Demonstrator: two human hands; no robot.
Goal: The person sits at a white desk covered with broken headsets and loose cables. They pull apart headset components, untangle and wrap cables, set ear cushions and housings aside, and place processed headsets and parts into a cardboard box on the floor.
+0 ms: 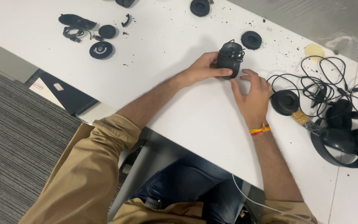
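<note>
one black oval plastic earcup (230, 59), long axis near-to-far, gripped by left hand (204, 69); right hand (251, 93) open beside it on white bench (166, 49).

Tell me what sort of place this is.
Likely an office desk used as a repair bench. A white table stands on grey carpet, strewn with loose ear pads, tangled headsets and black crumbs. The left hand holds a black earcup; the right hand is beside it.
</note>
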